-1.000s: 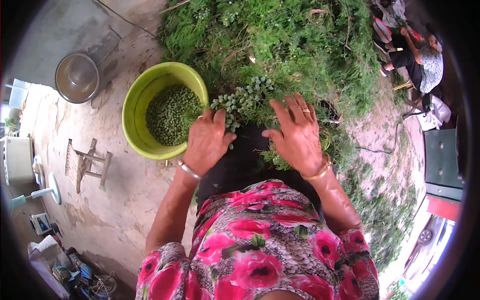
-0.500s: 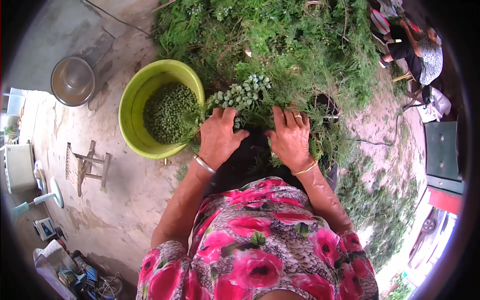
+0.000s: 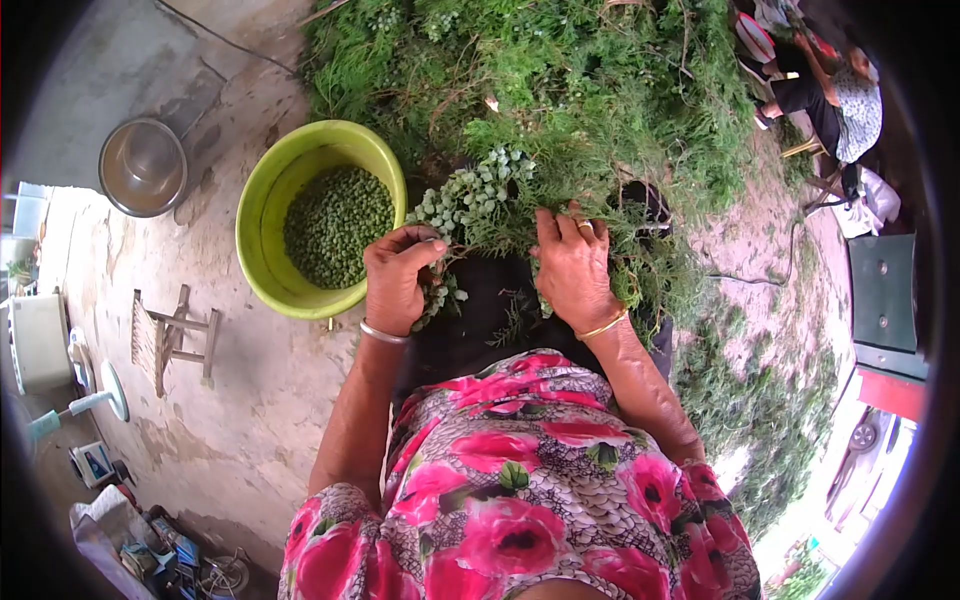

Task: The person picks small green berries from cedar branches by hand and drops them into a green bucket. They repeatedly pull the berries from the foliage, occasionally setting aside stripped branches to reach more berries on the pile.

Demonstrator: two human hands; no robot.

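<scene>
My left hand (image 3: 396,283) is beside the bucket's right rim, thumb and fingers pinched together; what lies between them is hidden. A juniper-like evergreen branch (image 3: 470,205) with clusters of pale blue-green seed cones lies across my lap, just right of that hand. My right hand (image 3: 575,268) is closed around the branch's feathery green part, the ring finger showing a ring. The yellow-green bucket (image 3: 253,225), to the left, has a layer of loose green cones (image 3: 340,225) in its bottom.
A big heap of cut evergreen branches (image 3: 560,90) spreads ahead. On the concrete floor at left are a metal basin (image 3: 143,168) and a small folding stool (image 3: 175,335). Another person (image 3: 855,110) sits at upper right. Green scraps (image 3: 750,420) litter the floor at right.
My left hand has moved left and slightly down, off the cone cluster, and its fingers have drawn into a pinch. Foliage over the bucket's rim has shifted away. My right hand has barely moved.
</scene>
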